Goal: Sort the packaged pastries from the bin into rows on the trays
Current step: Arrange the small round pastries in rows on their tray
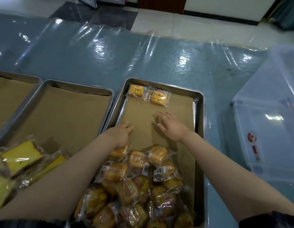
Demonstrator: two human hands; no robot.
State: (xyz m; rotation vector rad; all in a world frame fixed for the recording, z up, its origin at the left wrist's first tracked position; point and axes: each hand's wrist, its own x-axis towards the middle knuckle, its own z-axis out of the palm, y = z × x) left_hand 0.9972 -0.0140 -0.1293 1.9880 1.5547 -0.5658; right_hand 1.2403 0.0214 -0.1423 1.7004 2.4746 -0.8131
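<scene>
Both grips released, left hand (pixel 122 134) & right hand (pixel 171 126) flat on tray (pixel 199 112), pastry pile (pixel 136 183) just behind wrists

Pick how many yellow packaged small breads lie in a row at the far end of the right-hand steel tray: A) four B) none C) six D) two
D: two yellow packaged small breads lie side by side at the far end of the right-hand steel tray; both hands are beyond the loose pile.

Pastry packs (pixel 157 97): yellow-orange, red logo. Tray (pixel 201 122): silver steel; liner paper (pixel 159 116) brown. Table cover (pixel 93 63): glossy blue-grey.
</scene>
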